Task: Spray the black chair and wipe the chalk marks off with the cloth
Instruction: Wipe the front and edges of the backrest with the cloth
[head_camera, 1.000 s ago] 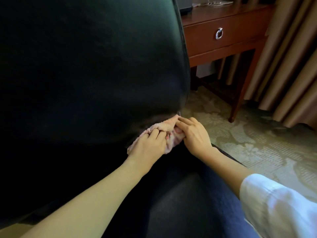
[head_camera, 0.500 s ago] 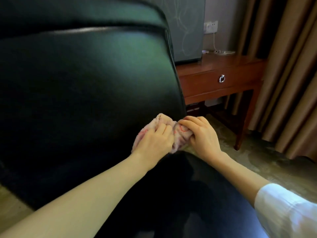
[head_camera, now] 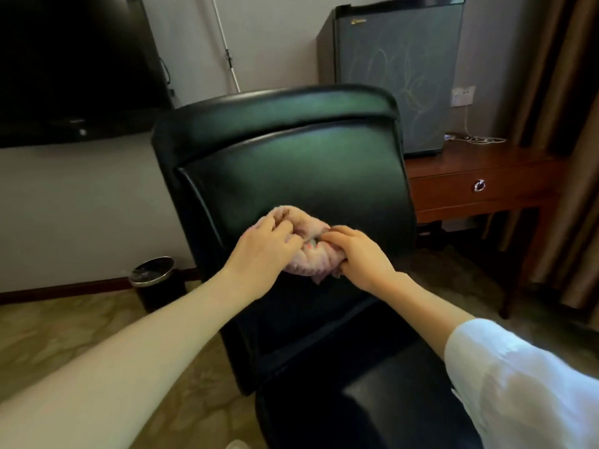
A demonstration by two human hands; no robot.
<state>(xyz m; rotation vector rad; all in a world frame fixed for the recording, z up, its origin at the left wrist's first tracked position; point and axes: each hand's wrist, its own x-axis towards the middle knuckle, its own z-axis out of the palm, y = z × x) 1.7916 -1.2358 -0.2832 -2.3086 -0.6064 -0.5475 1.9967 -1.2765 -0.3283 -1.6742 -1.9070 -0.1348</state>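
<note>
Now the pink cloth (head_camera: 308, 251) is bunched between both hands in front of the middle of the backrest of the black chair (head_camera: 291, 163); half a second ago it sat at the backrest's lower right edge. Whether it presses on the leather or hangs just clear of it cannot be told. The left hand (head_camera: 262, 254) grips the cloth's upper left part with curled fingers, and the right hand (head_camera: 359, 257) pinches its right end, thumb and fingers closed on the fabric, as before. A white sleeve (head_camera: 518, 384) covers the right forearm; the left arm is bare. The view has drawn back, so the whole backrest and the front of the seat show, where earlier the backrest filled the left of the picture. Behind the chair a dark television (head_camera: 71, 66) hangs on the wall. To the right a small fridge (head_camera: 398, 76) with scribbled lines stands on a wooden desk (head_camera: 479, 163), beside brown curtains (head_camera: 570, 124). A black waste bin (head_camera: 155, 280) stands on the carpet at the left.
</note>
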